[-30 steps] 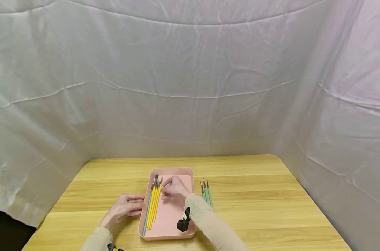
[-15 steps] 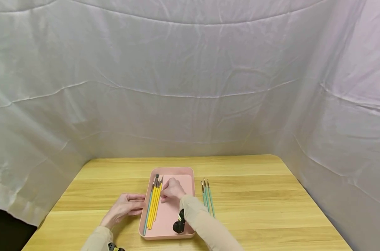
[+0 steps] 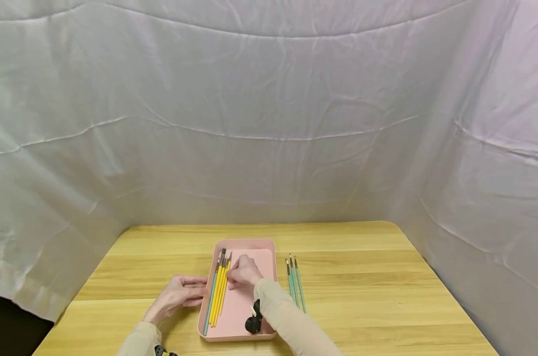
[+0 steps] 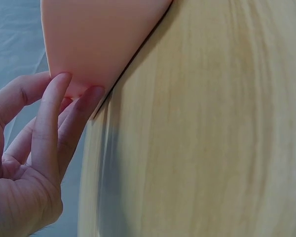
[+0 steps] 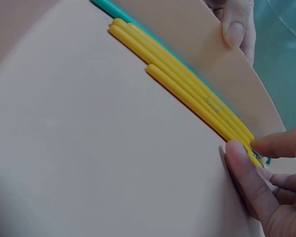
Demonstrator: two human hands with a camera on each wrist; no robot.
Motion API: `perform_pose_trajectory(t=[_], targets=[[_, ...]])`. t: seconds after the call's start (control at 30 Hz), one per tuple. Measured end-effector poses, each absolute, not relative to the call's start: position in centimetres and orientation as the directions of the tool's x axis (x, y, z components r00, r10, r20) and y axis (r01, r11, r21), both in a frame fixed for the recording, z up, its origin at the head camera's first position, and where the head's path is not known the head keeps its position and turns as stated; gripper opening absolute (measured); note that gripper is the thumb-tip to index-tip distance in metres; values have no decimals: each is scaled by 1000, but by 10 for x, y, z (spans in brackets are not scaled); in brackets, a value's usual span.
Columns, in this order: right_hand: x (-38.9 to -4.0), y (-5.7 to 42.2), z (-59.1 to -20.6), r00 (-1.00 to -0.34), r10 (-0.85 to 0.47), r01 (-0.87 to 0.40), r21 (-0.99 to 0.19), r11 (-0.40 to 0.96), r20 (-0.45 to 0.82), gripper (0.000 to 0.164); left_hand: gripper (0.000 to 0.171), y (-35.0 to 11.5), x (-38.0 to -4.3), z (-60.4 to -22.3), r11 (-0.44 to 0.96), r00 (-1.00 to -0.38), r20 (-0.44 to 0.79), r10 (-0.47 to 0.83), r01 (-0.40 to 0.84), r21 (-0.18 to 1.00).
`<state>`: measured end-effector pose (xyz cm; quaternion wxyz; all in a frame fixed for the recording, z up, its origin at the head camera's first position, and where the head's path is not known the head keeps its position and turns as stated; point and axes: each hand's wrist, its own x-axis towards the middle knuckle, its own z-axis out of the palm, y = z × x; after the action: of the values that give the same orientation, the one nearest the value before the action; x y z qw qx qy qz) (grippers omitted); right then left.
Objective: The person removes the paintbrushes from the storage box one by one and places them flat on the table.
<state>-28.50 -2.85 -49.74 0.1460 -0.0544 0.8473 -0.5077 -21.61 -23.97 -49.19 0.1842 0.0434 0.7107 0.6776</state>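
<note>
My left hand (image 3: 176, 295) lies along the left side of a pink tray (image 3: 251, 337), its mostly straight fingers touching the outer wall (image 4: 89, 44). Inside the tray, a teal paintbrush (image 3: 210, 301) lies along the left wall, with several yellow paintbrushes (image 3: 216, 299) side by side next to it. My right hand (image 3: 244, 271) reaches into the tray. With thumb and index finger it pinches the rightmost yellow paintbrush (image 5: 187, 101) near its upper end, beside the other handles. The pinched end is partly hidden by the fingers.
Three teal paintbrushes (image 3: 299, 287) lie on the wooden table (image 3: 375, 291) right of the tray, near my right sleeve (image 3: 291, 316). A grey curtain (image 3: 269, 168) hangs behind the table and along its sides.
My right hand and forearm have shifted slightly left, and the fingers have drawn together at the yellow paintbrushes. More of the three teal paintbrushes on the table shows. My left hand stays put.
</note>
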Motion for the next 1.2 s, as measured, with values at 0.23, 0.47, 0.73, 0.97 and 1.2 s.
perform_pose_trajectory(t=[0.23,0.47,0.73,0.97,1.2], targets=[[-283,-33,-497,-964,-215,10,-831,557,-155,18,57,-240,-216,-492,77,-929,-202,310,-187,979],[-282,-38,-497,-976,-179,-12,-792,610,-123,21,57,-240,-214,-492,69,-928,-202,313,-190,979],[-282,-42,-493,-985,-127,4,-756,654,-115,18,56,-240,-216,-493,70,-929,-205,309,-192,979],[-284,-45,-496,-987,-139,-45,-707,706,-76,21,56,-240,-215,-494,70,-928,-206,310,-194,979],[-284,-44,-493,-987,-126,-16,-713,701,-103,24,55,-240,-215,-494,65,-928,-198,315,-187,980]])
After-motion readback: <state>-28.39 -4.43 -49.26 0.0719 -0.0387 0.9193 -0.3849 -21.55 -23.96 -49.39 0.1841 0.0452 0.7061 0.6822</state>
